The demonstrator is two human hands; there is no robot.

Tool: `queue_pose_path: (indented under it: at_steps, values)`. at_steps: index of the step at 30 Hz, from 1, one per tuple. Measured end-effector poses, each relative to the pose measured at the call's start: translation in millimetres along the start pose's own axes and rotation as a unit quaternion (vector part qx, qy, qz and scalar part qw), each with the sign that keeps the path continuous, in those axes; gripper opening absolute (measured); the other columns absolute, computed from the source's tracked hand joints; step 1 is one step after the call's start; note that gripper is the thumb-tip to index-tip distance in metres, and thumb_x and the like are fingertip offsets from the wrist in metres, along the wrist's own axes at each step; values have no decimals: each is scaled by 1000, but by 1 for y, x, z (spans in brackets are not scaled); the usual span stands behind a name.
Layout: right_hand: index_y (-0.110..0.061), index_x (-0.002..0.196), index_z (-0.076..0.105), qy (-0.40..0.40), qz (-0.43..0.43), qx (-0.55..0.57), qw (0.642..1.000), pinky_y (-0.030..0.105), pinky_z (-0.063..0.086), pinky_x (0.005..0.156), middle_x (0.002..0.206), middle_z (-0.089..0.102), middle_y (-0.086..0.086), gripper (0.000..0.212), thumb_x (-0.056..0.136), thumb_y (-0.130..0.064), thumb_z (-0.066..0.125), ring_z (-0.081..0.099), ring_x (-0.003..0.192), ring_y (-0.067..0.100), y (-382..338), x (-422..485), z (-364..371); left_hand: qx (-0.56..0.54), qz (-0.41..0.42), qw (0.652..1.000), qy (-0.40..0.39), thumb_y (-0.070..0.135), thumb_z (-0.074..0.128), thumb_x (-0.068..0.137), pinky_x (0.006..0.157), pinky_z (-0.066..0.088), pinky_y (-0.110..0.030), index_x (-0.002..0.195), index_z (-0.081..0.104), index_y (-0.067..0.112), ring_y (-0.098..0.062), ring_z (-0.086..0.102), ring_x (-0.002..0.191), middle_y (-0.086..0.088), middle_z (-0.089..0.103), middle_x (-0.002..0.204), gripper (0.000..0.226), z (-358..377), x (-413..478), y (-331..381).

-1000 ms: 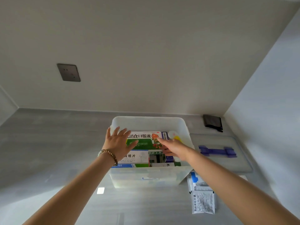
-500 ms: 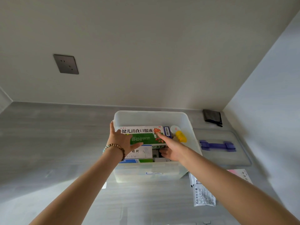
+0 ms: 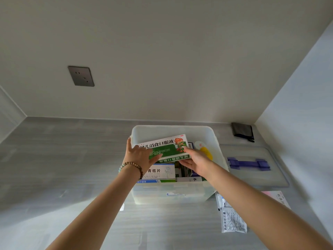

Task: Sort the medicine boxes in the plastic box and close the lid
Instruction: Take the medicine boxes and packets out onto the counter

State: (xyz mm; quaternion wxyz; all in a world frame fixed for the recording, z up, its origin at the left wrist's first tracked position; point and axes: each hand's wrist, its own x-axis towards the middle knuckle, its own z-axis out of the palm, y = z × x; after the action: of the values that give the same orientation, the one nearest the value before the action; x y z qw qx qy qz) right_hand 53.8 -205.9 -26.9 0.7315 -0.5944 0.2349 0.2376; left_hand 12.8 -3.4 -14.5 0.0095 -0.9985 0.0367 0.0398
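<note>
Gripped the green box (image 3: 164,149) endwise between left hand (image 3: 139,156) and right hand (image 3: 196,160) (light, stiff card, probably dents if squeezed).

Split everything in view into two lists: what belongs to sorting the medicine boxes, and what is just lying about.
Job: plastic box, green medicine box held by left hand and right hand, white-and-blue box inside, lid, sachets beside the box.
Lying about: wall socket, black item in the corner.

Translucent matt plastic box (image 3: 212,139), glossy cardboard medicine carton (image 3: 162,148), smooth grey wood-grain counter (image 3: 63,159).
</note>
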Motion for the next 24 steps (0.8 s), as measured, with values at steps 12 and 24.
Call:
queue_pose_path:
  at_steps: [12, 24]
  values:
    - [-5, 110, 55, -80, -92, 82, 989, 24, 58, 61, 100, 68, 14, 21, 92, -16, 53, 71, 77, 20, -41, -51, -69, -351, -27, 929, 115, 48, 34, 92, 113, 24, -42, 139, 31, 33, -20, 37, 132, 5, 12, 154, 49, -34, 8, 44]
    - [-10, 109, 57, -5, -163, 13, 987, 30, 60, 69, 98, 73, 12, 21, 91, -21, 53, 71, 88, 23, -71, -108, -228, -566, -29, 819, 87, 27, 65, 80, 75, 51, -23, 141, 22, 18, -17, 53, 105, -6, 39, 136, 75, -74, 10, 195]
